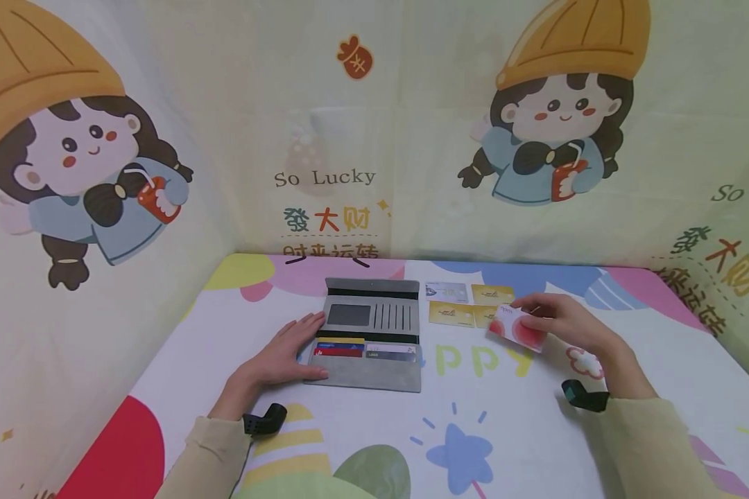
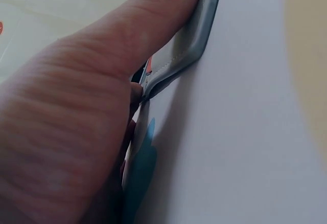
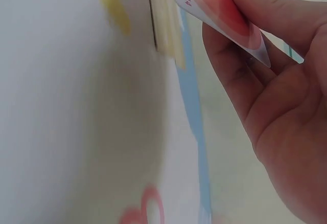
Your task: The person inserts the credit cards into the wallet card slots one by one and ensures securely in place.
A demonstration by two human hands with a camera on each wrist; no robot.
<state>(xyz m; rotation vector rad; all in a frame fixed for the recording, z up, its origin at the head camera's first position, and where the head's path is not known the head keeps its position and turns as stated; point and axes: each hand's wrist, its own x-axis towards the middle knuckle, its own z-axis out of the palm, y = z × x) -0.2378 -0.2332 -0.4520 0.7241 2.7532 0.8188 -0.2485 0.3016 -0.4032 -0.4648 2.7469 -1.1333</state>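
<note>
A grey wallet (image 1: 362, 380) lies unfolded on the table, with several cards (image 1: 337, 352) in its lower slots. At its left side rests my left hand (image 1: 283, 353), fingers extended along the edge and thumb (image 2: 153, 19) over the lower flap. My right hand (image 1: 564, 322) pinches a pink-and-white card (image 1: 518, 328) between thumb and fingers, tilted above the table. In the right wrist view the card (image 3: 219, 4) shows red circles and printed digits. The held card overlaps one of the gold cards (image 1: 451, 314) in the head view.
A silver card (image 1: 446, 292) and another gold card (image 1: 492, 294) lie behind the held card, right of the wallet. The printed tabletop (image 1: 349, 423) meets a patterned cloth backdrop (image 1: 424, 222) at its rear edge. Black cameras (image 1: 265, 421) sit on both wrists.
</note>
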